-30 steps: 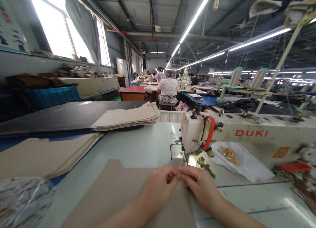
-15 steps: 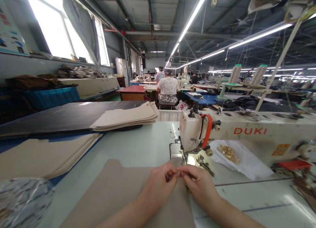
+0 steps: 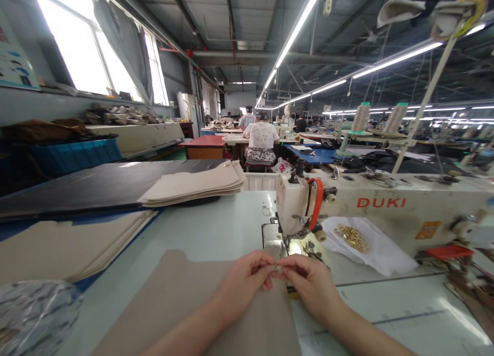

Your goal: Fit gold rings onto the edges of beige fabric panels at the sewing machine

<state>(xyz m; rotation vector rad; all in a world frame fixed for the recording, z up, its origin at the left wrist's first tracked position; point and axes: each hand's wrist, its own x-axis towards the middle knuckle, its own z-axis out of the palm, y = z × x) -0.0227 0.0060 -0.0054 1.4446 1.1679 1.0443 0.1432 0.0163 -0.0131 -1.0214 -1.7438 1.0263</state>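
Observation:
Fingertips of my left hand (image 3: 245, 280) and my right hand (image 3: 311, 283) meet just in front of the sewing machine's needle area. Both are closed in a pinch on a small shiny piece (image 3: 276, 267), mostly hidden by the fingers, so its exact kind is unclear. Under my left hand and forearm lies a flat taupe panel (image 3: 177, 289), its far right corner reaching the machine bed. The white sewing machine (image 3: 291, 204), with an orange lever, stands just beyond my hands. Small gold-coloured metal fittings (image 3: 352, 237) lie on a white sheet (image 3: 386, 255) to the right.
Two stacks of beige panels, a far stack (image 3: 193, 183) and a near stack (image 3: 77, 248), lie to the left. A patterned, shiny round thing (image 3: 36, 315) sits at the near left. Thread cones (image 3: 362, 118) stand behind the machine. A person (image 3: 261, 140) sits further ahead.
My fingers have shifted slightly, and the small shiny piece between them shows more now. The view has turned slightly right; the panel stays in about the same place.

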